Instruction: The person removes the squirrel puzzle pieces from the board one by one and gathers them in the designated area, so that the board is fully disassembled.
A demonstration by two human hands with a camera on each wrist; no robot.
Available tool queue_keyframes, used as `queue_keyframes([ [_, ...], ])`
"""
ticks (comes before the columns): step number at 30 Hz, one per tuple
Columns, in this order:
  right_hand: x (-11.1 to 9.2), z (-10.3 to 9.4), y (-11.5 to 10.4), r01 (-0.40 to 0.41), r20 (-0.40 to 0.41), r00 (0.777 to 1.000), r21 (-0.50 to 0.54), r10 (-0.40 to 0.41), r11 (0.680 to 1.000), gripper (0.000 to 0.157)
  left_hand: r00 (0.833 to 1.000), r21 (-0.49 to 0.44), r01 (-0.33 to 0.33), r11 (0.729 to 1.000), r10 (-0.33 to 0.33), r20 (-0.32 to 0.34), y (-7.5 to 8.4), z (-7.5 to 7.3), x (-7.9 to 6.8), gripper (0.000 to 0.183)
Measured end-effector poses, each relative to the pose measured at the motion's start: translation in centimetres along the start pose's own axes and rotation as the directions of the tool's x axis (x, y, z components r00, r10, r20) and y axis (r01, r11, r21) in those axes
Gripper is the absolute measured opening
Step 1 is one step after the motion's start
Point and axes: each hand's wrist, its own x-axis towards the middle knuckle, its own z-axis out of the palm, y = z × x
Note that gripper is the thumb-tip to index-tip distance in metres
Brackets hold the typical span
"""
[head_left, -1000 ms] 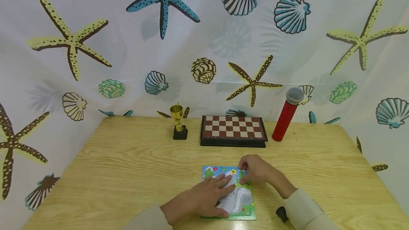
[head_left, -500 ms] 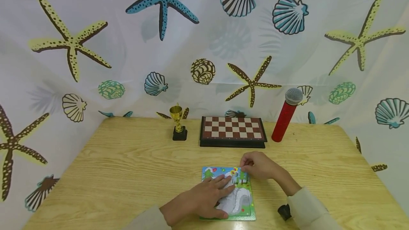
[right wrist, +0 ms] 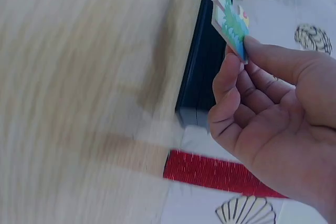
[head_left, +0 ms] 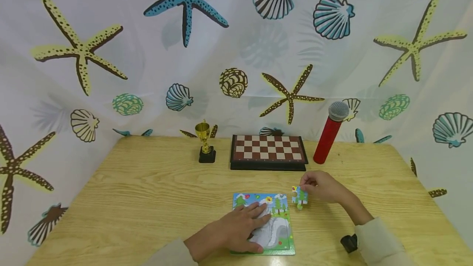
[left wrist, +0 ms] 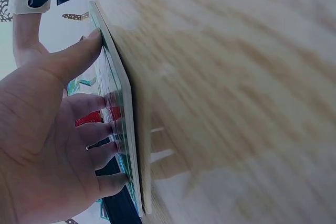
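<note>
A jigsaw puzzle (head_left: 282, 233) with a grey-white shape, trees and sky lies flat near the table's front. My left hand (head_left: 242, 225) rests on it with fingers spread, covering its left and middle parts; in the left wrist view the fingertips touch the board (left wrist: 126, 103) from above. To the right of the puzzle, my right hand (head_left: 325, 186) pinches a jigsaw piece (head_left: 300, 197) between thumb and fingers. That piece bears a green tree and blue sky, and is apart from the board. In the right wrist view it tilts up from the fingertips.
Behind the puzzle stands a chessboard box (head_left: 269, 153). A small gold trophy (head_left: 205, 143) is to its left, and a red microphone (head_left: 329, 132) leans at its right. A patterned cloth (head_left: 236, 36) hangs along the back of the wooden table (head_left: 155, 188).
My right hand has lifted the jigsaw piece off the puzzle's top right corner and carried it to the right. The left hand has stayed in place on the puzzle.
</note>
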Motion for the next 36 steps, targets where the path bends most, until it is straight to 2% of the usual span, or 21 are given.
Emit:
queue_keyframes([
  [7,-1.3,-2.2,2.5,-0.039,-0.012,0.999,-0.006,0.039,0.999,0.008,1.0,-0.009,0.006,1.0,-0.006,0.009,0.0,0.1,-0.1,0.08],
  [19,-3.5,-3.9,6.4,-0.103,0.005,0.995,-0.018,0.103,0.995,0.012,1.0,-0.001,-0.003,1.0,0.003,-0.007,-0.1,0.2,0.2,0.079],
  [25,-4.2,-4.2,7.0,-0.148,-0.036,0.989,-0.094,0.145,0.984,0.011,1.0,0.01,0.0,1.0,0.0,-0.005,-0.1,0.4,0.3,0.08],
  [36,-3.7,-3.9,7.4,-0.209,-0.113,0.975,-0.172,0.191,0.963,0.01,1.0,0.046,-0.005,0.999,0.007,-0.024,-0.2,0.2,0.2,0.08],
])
